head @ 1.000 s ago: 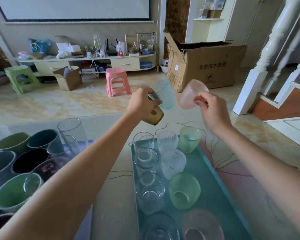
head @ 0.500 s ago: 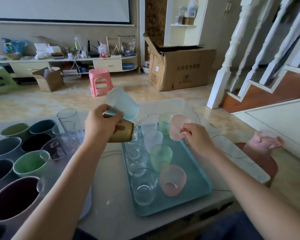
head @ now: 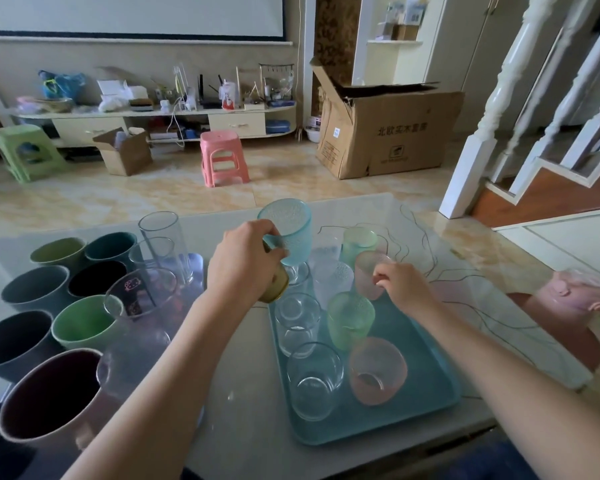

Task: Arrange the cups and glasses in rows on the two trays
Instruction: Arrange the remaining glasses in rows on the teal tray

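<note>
My left hand (head: 245, 259) holds a textured blue glass (head: 289, 233) and an amber glass (head: 277, 284) together above the far left of the teal tray (head: 426, 386). My right hand (head: 400, 284) grips a pink frosted glass (head: 369, 271) that stands upright at the tray's far right. On the tray stand clear glasses (head: 314, 379), green frosted glasses (head: 350, 318) and another pink glass (head: 377, 370) in rows. To the left, several coloured ceramic cups (head: 84, 322) and tall clear glasses (head: 163, 244) stand on a second, clear tray (head: 187, 271).
A white marble table (head: 246, 393) carries both trays. A pink piggy-shaped object (head: 572, 297) lies on a reddish seat at the right. Beyond the table are a pink stool (head: 222, 157), a large cardboard box (head: 388, 133) and a stair railing (head: 520, 98).
My right hand has brought the pink glass down from mid-air onto the tray's far right. My left hand has tipped the blue glass from tilted to upright while still holding the amber glass.
</note>
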The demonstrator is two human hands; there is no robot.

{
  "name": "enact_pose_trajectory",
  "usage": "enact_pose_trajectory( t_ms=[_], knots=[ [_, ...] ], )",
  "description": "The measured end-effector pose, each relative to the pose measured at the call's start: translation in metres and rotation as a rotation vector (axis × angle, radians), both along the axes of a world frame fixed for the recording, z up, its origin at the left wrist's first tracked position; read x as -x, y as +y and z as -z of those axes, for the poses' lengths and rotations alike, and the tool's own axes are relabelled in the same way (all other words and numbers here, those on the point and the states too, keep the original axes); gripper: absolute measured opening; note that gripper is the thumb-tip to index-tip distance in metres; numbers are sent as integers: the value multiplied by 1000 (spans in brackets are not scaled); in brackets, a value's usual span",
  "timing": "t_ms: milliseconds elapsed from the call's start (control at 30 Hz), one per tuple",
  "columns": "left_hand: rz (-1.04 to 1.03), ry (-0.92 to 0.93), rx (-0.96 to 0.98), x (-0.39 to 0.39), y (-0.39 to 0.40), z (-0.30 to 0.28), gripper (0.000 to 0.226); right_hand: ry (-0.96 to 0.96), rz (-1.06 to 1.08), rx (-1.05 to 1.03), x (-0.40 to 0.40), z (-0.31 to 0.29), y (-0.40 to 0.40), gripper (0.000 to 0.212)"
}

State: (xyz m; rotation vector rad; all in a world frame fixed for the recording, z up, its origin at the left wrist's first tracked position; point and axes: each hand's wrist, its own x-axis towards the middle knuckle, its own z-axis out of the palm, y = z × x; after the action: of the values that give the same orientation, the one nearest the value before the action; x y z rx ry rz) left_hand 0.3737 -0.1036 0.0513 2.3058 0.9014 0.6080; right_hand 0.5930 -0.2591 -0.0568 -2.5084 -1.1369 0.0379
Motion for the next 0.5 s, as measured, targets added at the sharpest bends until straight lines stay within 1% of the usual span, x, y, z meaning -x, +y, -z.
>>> enact_pose_trajectory(
  t_ms=[100, 167, 233, 267, 300, 367, 400, 433, 467, 500],
  knots=[
    [17, 6, 5, -2, -2, 0, 13, -2, 13, 26, 2, -3, 3, 9],
    [25, 12, -7, -3, -1, -1, 12, -4, 41, 92, 5, -9, 3, 10],
    [39, 27, -26, -4, -1, -1, 13, 17, 78, 149, 6, -18, 0, 26],
    [49, 41, -40, -5, -1, -1, 14, 32, 91, 141, 8, -25, -2, 32],
    [58, 59, -55, -5, -2, -1, 16, 28, 103, 103, 11, -35, -3, 34],
    [76, 109, -93, -7, -5, -1, 20, -37, 95, -50, 22, -57, -6, 37],
    [92, 138, -121, -9, -7, -1, 21, -55, 38, -144, 30, -68, -7, 42],
    [111, 165, -149, -12, -9, 0, 20, -47, -63, -224, 40, -79, -7, 51],
    [130, 186, -171, -14, -12, 0, 20, -14, -179, -275, 51, -88, -7, 60],
    [149, 202, -184, -17, -15, 1, 19, 27, -277, -283, 60, -94, -6, 66]
  ],
)
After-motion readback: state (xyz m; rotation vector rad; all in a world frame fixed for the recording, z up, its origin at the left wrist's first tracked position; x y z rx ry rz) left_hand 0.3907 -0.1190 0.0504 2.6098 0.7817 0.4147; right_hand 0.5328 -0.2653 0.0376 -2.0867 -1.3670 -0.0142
